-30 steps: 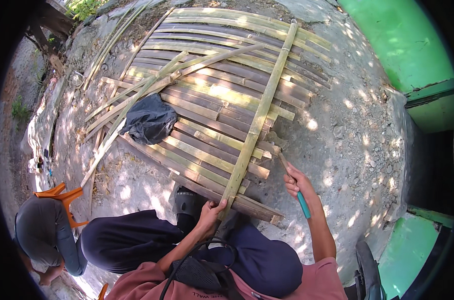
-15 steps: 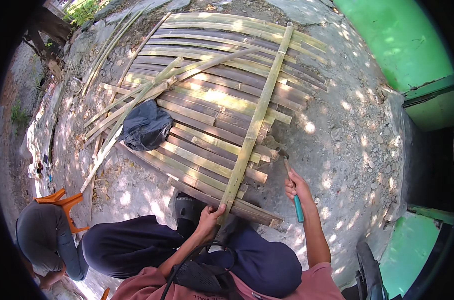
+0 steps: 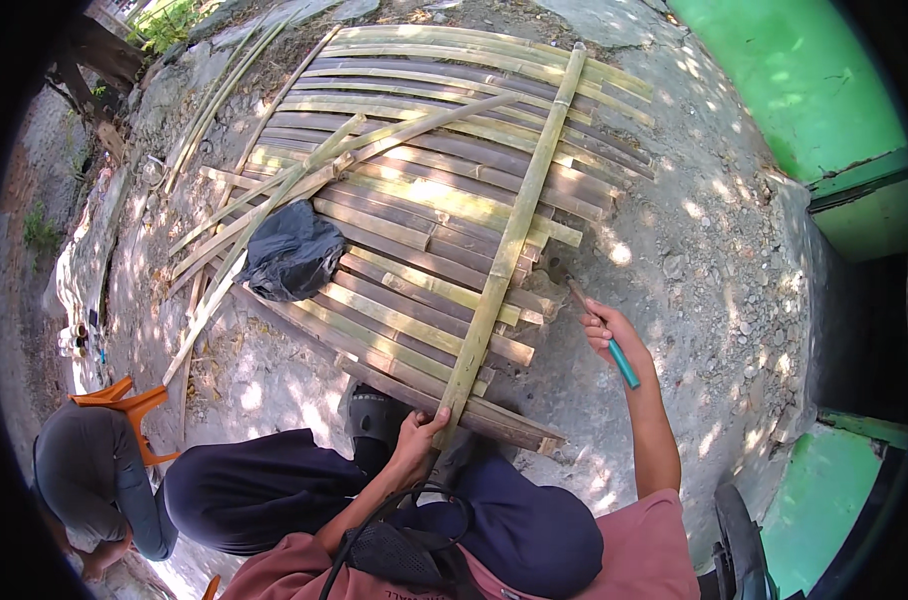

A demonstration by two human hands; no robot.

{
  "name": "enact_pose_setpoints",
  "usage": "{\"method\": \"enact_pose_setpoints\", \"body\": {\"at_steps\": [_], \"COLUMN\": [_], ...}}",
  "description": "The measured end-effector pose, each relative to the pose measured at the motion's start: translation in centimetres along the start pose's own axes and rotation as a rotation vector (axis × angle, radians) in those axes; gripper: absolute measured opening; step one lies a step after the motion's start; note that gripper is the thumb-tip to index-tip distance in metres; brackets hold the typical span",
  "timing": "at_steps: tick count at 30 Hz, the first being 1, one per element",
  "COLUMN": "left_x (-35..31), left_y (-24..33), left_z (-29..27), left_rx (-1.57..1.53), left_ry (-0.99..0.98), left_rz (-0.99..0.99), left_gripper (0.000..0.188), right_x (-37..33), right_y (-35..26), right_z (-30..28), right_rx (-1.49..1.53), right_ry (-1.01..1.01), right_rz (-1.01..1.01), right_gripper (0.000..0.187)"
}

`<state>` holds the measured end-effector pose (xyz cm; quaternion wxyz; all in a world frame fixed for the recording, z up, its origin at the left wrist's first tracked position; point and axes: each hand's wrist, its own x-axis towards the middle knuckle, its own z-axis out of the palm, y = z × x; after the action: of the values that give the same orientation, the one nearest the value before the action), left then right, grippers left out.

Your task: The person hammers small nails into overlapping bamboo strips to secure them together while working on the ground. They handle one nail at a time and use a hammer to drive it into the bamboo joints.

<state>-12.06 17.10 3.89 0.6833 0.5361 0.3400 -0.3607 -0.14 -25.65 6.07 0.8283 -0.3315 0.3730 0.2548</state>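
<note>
Bamboo slats (image 3: pixel 454 205) lie side by side on the ground in front of me. Across their right ends runs one long bamboo strip (image 3: pixel 514 230). My left hand (image 3: pixel 420 440) is closed around the near end of that strip. To the right of the slats, my right hand (image 3: pixel 604 325) grips a hammer (image 3: pixel 624 365) with a teal handle. The hammer's head is up by the slat ends, blurred and hard to make out. It is apart from the crosswise strip.
A crumpled black plastic bag (image 3: pixel 292 250) rests on the slats, beside loose bamboo strips (image 3: pixel 274 205) piled askew. At left, another person's knee (image 3: pixel 79 470) shows near an orange plastic stool (image 3: pixel 129 405). A green wall (image 3: pixel 794 80) stands at right, past gravelly ground.
My right hand has moved up and a little to the right with the hammer, away from the slat ends. My left hand stays on the strip.
</note>
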Motion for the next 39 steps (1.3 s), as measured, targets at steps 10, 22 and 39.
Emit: {"method": "enact_pose_setpoints", "body": {"at_steps": [10,22,39], "left_x": [0.4,-1.0,1.2], "left_y": [-0.4,-0.6,-1.1], "left_z": [-0.6,-1.5,-0.9], "left_rx": [0.008,0.039,0.030], "left_ry": [0.001,0.035,0.040], "left_rz": [0.005,-0.026,-0.015], "left_gripper": [0.051,0.052,0.040], "right_x": [1.0,1.4,-5.6], "right_y": [0.1,-0.4,5.0], "right_z": [3.1,4.7,-0.3], "right_rx": [-0.070,-0.066,-0.130], "right_ry": [-0.226,-0.160,-0.097], "right_rz": [0.013,0.014,0.141], "right_gripper": [0.027,0.019,0.039]}}
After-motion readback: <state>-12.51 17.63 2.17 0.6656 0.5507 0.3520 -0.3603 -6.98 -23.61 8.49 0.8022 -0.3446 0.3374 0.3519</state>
